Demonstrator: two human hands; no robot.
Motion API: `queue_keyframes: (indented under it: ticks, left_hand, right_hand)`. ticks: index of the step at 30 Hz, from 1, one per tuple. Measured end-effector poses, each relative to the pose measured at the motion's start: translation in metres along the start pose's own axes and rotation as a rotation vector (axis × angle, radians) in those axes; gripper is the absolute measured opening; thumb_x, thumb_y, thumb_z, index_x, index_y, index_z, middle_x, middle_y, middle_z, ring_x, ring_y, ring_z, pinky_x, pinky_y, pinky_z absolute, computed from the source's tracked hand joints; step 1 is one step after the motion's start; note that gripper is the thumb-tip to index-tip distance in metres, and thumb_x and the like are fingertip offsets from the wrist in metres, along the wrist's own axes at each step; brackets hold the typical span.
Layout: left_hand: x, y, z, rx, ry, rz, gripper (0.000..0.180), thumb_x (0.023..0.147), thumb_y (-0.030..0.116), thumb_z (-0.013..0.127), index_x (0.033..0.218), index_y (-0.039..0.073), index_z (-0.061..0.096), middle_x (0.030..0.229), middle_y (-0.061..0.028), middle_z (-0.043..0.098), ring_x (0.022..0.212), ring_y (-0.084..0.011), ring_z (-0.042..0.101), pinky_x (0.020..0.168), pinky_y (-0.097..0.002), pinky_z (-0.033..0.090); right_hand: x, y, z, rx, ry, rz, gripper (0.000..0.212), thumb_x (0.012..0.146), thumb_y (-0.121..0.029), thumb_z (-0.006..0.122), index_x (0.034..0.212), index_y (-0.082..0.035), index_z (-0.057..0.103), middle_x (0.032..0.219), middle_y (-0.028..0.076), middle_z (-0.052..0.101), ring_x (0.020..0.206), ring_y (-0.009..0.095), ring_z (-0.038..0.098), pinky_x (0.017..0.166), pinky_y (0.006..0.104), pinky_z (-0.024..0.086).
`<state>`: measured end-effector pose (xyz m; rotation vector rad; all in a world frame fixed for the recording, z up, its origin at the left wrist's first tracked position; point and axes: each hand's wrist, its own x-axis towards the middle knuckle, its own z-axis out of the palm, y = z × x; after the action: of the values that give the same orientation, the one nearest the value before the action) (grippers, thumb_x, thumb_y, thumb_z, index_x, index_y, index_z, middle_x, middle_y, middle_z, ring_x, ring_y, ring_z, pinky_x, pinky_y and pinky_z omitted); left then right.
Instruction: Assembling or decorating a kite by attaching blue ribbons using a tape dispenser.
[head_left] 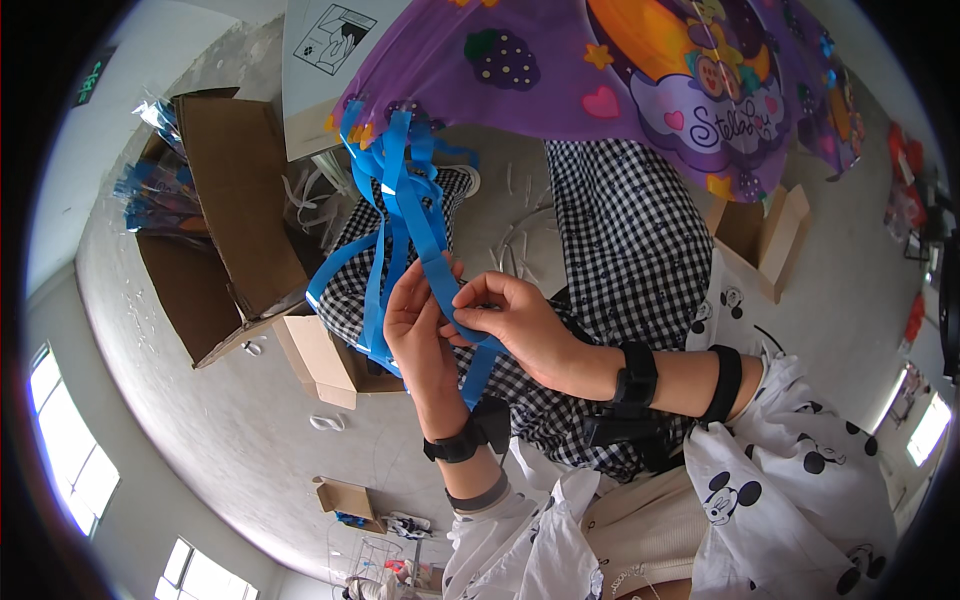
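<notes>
A purple sheet [555, 95] printed with fruit, hearts and stars spreads across the top of the view; it looks like thin kite cloth. Several blue ribbons [395, 200] hang from its lower left corner over my checked trousers. My left hand [418, 325] is closed around one blue ribbon strip [437, 272], its fingertips partly behind the strip. Close beside it, my right hand [515, 325] pinches the same strip between thumb and forefinger. Below the hands a loose end of ribbon [481, 372] shows. Black straps circle both wrists.
A large open cardboard box [250, 190] at left has packed plastic bags [165, 195] beside and in it. Smaller open boxes stand near my left knee [325, 360] and at right [765, 245]. White strips lie on the floor [515, 240]. A white printed board [330, 70] stands behind.
</notes>
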<state>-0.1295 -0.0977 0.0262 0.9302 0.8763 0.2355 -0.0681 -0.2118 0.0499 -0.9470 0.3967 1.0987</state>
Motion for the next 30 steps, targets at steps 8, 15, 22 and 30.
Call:
queue_keyframes:
  ticks: [8,15,22,30]
  left_hand:
    - [-0.009,0.011,-0.006,0.05,0.028,-0.003,0.036,0.093,-0.002,0.051,0.128,-0.006,0.049,0.115,-0.0194,0.063,0.102,-0.0266,0.066,0.082,-0.0289,0.055]
    - [-0.043,0.027,-0.063,0.563,0.497,0.513,0.04,0.093,0.009,0.056,0.131,-0.002,0.049,0.119,-0.0135,0.061,0.104,-0.0219,0.062,0.089,-0.0302,0.05]
    - [-0.065,0.008,0.009,0.989,0.038,0.39,0.023,0.088,-0.002,0.06,0.11,0.002,0.065,0.104,-0.0122,0.067,0.097,-0.0207,0.063,0.086,-0.0306,0.048]
    - [-0.012,-0.044,0.003,1.793,-0.147,0.48,0.034,0.081,0.032,0.068,0.101,0.005,0.062,0.098,-0.0166,0.066,0.095,-0.0357,0.061,0.085,-0.045,0.046]
  right_hand:
    - [-0.015,-0.02,0.001,0.011,-0.094,-0.017,0.01,0.091,-0.002,0.058,0.099,0.002,0.055,0.094,0.012,0.063,0.083,0.018,0.068,0.078,0.0277,0.055]
    - [-0.055,-0.141,-0.064,-0.038,-0.066,-0.654,0.017,0.09,-0.004,0.057,0.107,0.0,0.058,0.094,0.014,0.067,0.085,0.021,0.067,0.08,0.0301,0.053]
    - [-0.16,-0.238,-0.163,-0.182,0.153,-1.178,0.016,0.091,-0.005,0.059,0.106,-0.002,0.063,0.091,0.008,0.063,0.086,0.016,0.061,0.078,0.0257,0.045]
    - [-0.234,-0.289,-0.197,-0.807,0.519,-1.367,0.012,0.092,-0.004,0.059,0.104,-0.002,0.061,0.094,0.002,0.062,0.086,0.011,0.062,0.078,0.0239,0.047]
